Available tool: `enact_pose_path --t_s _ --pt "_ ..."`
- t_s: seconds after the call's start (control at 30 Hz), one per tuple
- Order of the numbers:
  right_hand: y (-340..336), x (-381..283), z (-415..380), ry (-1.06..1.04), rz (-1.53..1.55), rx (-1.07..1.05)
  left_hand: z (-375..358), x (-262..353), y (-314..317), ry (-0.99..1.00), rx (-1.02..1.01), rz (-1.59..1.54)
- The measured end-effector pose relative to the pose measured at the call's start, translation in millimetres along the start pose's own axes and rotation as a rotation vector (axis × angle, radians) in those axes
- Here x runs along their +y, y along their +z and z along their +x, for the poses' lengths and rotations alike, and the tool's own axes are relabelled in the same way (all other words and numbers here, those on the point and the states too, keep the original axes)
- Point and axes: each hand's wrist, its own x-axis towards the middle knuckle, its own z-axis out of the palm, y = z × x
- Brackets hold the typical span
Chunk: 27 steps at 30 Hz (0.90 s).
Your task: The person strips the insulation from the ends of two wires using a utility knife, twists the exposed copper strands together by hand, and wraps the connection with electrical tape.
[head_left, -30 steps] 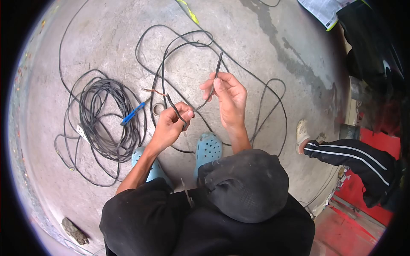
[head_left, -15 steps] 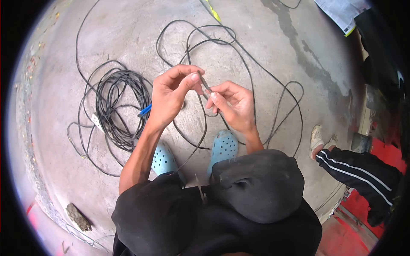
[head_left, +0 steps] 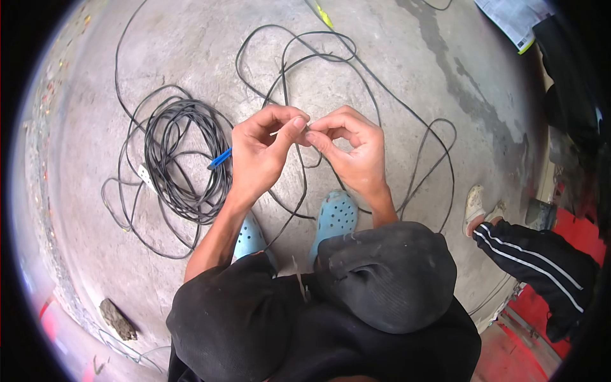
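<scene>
My left hand (head_left: 262,145) and my right hand (head_left: 351,148) meet above the floor, thumb and forefinger pinched on each side. Between their fingertips is a black cable (head_left: 301,172), mostly covered by the fingers, and a thin pale strand shows at the left fingers. Below and behind my hands, more of the cable runs in loose loops over the concrete. Close to my left wrist lies a thick cable coil (head_left: 153,137), with a blue-handled tool (head_left: 220,158) resting on it. A white socket block (head_left: 146,176) sits at the coil's left side.
My light blue clogs (head_left: 337,213) stand on the concrete floor (head_left: 203,51) beneath my hands. Another person's leg in striped trousers (head_left: 534,264) is at the right. A stone (head_left: 118,319) lies lower left, a printed sheet (head_left: 512,19) upper right.
My right hand has moved up and closed in on my left, so the fingertips now nearly touch. The cable length that showed between them is now mostly hidden.
</scene>
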Motion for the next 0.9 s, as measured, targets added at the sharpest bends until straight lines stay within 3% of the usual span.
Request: enact_pose_path --t_s 0.27,0.57,0.67,0.77,0.8,0.9 --pt "1 -6 3 -0.168 -0.185 -0.153 -7 -5 -3 -0.064 -0.001 -0.055" --pt "6 0 -4 -0.114 -0.022 -0.281 -5 -11 -9 -0.179 0.094 -0.383" --pt "2 0 -16 0.021 0.414 -0.209 2 -10 -30 -0.175 0.12 -0.472" --pt "-8 1 -9 0.011 0.434 -0.047 -4 -8 -38 -0.174 0.006 -0.482" --pt "-7 6 -4 0.001 0.212 0.014 -5 -6 -35 -0.167 0.006 -0.491" --pt "-7 2 -4 0.072 0.067 -0.025 -6 -6 -33 -0.161 -0.002 -0.478"
